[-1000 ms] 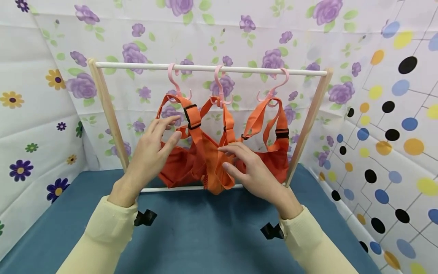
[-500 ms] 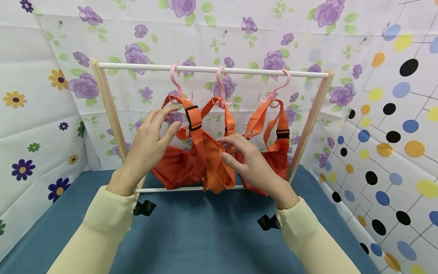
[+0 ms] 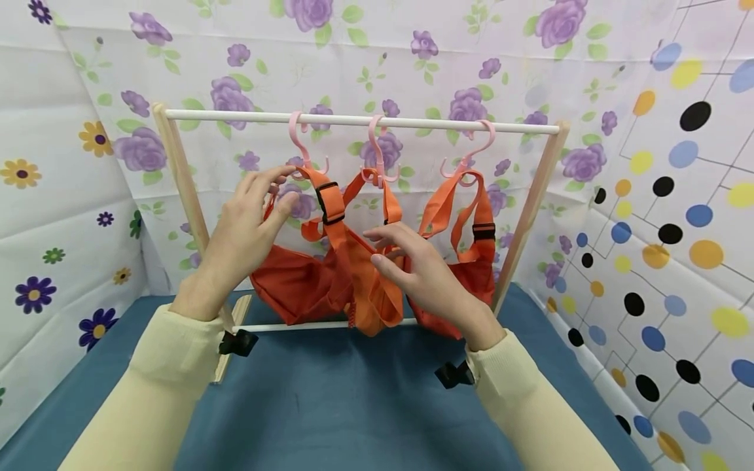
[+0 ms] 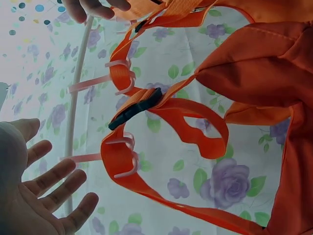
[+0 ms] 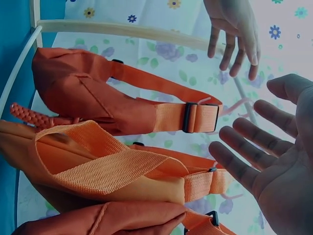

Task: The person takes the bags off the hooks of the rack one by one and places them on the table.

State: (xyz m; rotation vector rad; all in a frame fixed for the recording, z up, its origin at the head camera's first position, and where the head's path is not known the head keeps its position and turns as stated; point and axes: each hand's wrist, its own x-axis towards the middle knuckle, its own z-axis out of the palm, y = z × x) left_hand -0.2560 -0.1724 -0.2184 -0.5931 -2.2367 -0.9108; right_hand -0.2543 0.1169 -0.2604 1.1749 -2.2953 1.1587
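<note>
The left hand (image 3: pixel 247 222) has risen to the strap (image 3: pixel 321 190); wrist views show both hands' fingers spread, gripping nothing.

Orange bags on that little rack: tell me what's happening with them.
A person in cream sleeves reaches both hands to three orange bags hanging by their straps from pink hooks on a small wooden rack. The left hand is open, fingers at the leftmost strap near its hook. The right hand is open in front of the middle bag, gripping nothing.
</note>
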